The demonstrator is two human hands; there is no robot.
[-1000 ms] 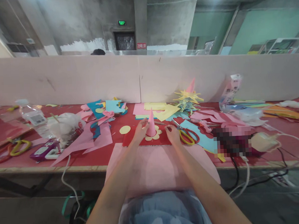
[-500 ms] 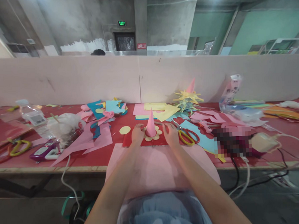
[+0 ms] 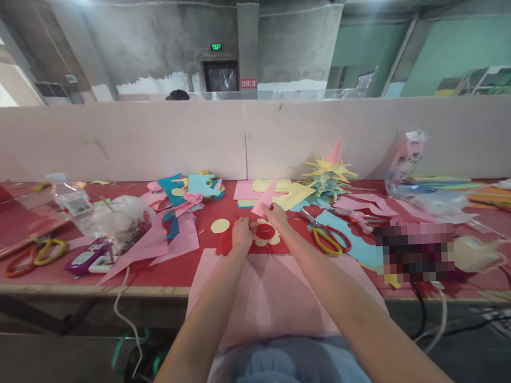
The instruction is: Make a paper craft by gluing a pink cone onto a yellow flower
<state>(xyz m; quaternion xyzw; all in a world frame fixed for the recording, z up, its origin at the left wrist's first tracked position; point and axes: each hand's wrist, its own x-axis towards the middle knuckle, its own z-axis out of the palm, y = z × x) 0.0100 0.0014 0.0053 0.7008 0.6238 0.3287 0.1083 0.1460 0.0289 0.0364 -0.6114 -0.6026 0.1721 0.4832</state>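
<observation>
Right hand (image 3: pixel 277 216), clamped on pink cone (image 3: pixel 265 200), has raised it; left hand's (image 3: pixel 243 234) grip is unclear.

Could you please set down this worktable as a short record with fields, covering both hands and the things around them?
Right hand: holding a pink paper cone
Cone pose: tilted, tip toward upper right
Left hand: beside a cream flower-shaped ring; exact contact unclear
Under the ring: red sheet
Left of the left hand: cream disc
Right of the red sheet: scissors with red and yellow handles
Farther left: clear plastic bottle, upright
</observation>
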